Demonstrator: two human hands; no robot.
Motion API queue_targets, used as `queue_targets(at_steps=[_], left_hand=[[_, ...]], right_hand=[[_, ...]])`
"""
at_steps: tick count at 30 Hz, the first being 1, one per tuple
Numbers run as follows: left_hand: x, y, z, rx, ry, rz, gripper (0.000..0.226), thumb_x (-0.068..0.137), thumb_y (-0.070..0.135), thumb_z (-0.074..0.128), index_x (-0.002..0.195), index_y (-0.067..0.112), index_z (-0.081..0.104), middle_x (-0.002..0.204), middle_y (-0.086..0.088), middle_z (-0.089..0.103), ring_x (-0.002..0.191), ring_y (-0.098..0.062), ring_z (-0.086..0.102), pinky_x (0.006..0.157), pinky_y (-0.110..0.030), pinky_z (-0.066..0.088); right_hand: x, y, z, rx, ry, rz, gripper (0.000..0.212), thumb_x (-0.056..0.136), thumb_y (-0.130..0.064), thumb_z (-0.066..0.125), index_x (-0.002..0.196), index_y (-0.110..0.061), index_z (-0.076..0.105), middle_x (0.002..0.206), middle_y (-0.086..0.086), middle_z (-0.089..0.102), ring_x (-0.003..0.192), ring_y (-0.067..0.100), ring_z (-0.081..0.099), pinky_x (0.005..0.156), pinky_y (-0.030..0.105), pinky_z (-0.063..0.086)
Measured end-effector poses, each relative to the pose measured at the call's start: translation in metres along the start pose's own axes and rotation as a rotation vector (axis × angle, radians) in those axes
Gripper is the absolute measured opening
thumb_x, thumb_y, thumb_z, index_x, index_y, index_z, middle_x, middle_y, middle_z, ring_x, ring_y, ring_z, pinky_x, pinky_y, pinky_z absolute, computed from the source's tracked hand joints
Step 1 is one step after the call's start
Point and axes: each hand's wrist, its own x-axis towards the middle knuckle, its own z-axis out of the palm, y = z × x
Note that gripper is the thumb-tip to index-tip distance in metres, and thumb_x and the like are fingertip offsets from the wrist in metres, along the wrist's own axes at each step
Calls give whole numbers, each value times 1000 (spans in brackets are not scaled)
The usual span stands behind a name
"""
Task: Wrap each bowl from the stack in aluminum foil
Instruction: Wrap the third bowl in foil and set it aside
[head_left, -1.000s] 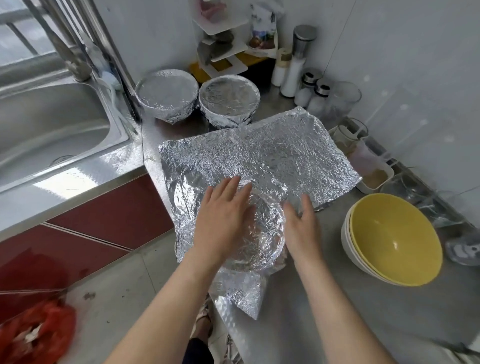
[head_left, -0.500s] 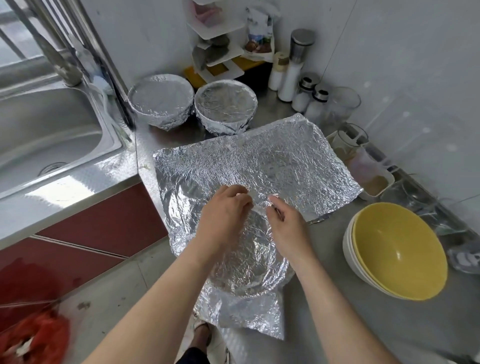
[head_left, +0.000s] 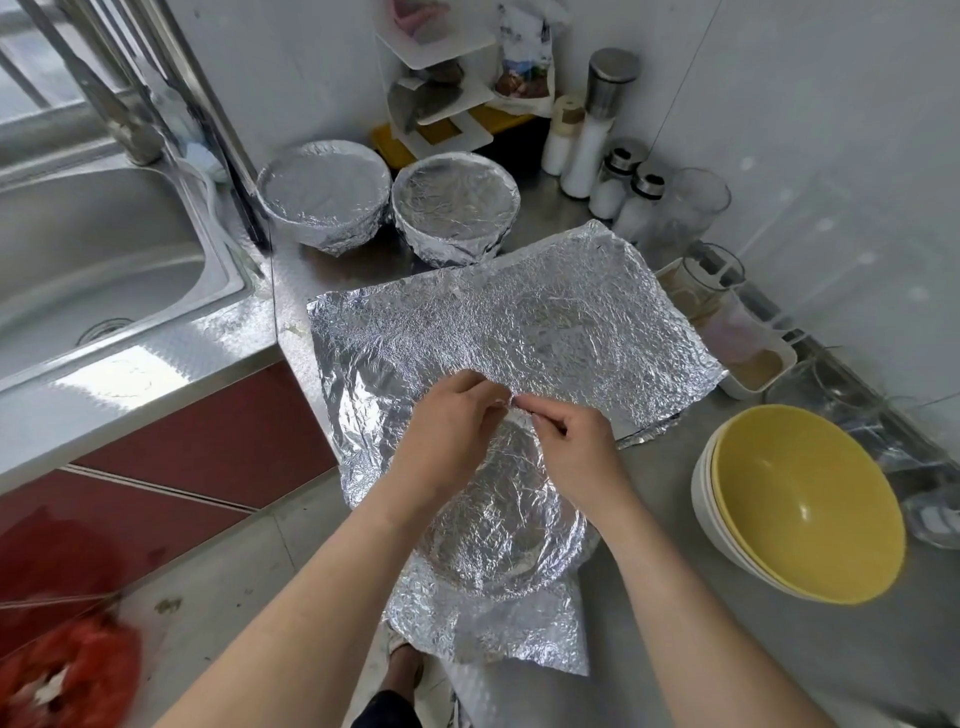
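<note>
i see both hands over the bowl (head_left: 506, 525) that sits near the front edge of the steel surface (head_left: 675, 649), under a big crinkled sheet of foil (head_left: 519, 322). the foil is pressed down into the bowl so its round rim shows through, and a flap hangs off the front edge toward the floor. the rest of the sheet lies flat behind the bowl, reaching toward the back wall.

my left hand (head_left: 449, 431) and right hand (head_left: 574, 447) meet at the far rim of the bowl. the fingers of each hand are pinched together on a small fold of foil there, thumb tips almost touching each other. both forearms cross the near side of the bowl.

to the right, well apart from the foil, stands a stack of bowls (head_left: 800, 504), the top one yellow inside, white ones beneath it. at the back, just beyond the far edge of the sheet, sit two bowls already covered: wrapped bowl on the left (head_left: 324, 200) and wrapped bowl on the right (head_left: 456, 205), side by side and close together. the sink (head_left: 93, 260) fills the left, and a row of seasoning bottles (head_left: 597, 150) lines the back wall.
</note>
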Motion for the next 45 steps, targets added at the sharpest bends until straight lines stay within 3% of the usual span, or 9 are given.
queue_targets(at_steps=[6,8,11,17,23,27,33,41,45], left_hand=[[6,-3,-2,55,-228,70,45,104,26,41,148,15,41,152,-2,42,140,-20,37,114,-30,26],[8,-4,-2,40,-246,88,43,105,30,41,145,17,46,149,-1,46,136,-18,44,112,-32,34],[12,-3,-1,7,-227,122,34,103,28,46,130,15,63,132,0,63,115,-18,63,99,-36,50],[13,-3,3,18,-169,109,26,102,25,50,92,10,67,79,3,64,67,-16,59,64,-31,50],[15,6,-4,-19,-126,117,22,100,23,53,99,11,70,80,-2,71,66,-21,63,64,-39,53],[12,19,-15,-82,-132,-1,41,98,33,57,135,16,57,112,-6,73,97,-21,70,87,-40,56],[5,24,-16,-89,-252,-61,28,101,29,51,103,13,74,65,5,60,51,-4,49,54,-25,40],[-12,20,-8,-52,-192,35,26,100,30,53,101,14,74,77,0,73,59,-16,59,63,-30,50],[-17,20,-9,-96,-177,11,28,103,27,48,117,15,70,77,1,70,57,-8,49,60,-25,38]], right_hand=[[5,3,-3,26,-78,124,41,101,-23,49,142,-21,46,128,-16,50,117,-2,48,97,18,43],[6,5,-5,-93,-98,135,29,101,-33,47,120,-17,62,103,-12,63,88,-3,56,80,27,48],[3,3,-1,-109,-57,101,31,101,-28,48,82,-10,63,55,-7,44,46,4,33,52,28,27],[0,1,4,-193,35,33,26,101,-21,50,86,-9,67,57,-7,49,51,8,38,52,31,29],[-3,-1,-2,-183,72,5,27,101,-21,50,75,-18,58,56,-8,47,51,9,39,51,30,31],[-10,-5,-12,-185,92,-23,23,100,-19,52,81,-14,64,58,-9,51,52,6,47,51,27,34],[-19,-8,-14,-204,31,-8,23,100,-25,51,98,-12,71,67,-3,59,59,12,49,56,34,42],[-29,-7,-14,-216,-12,23,23,101,-22,49,100,-12,70,84,1,68,76,18,62,66,34,48],[-26,-5,-10,-240,-10,1,23,101,-23,49,99,-14,70,68,-10,57,61,6,50,53,24,37]])
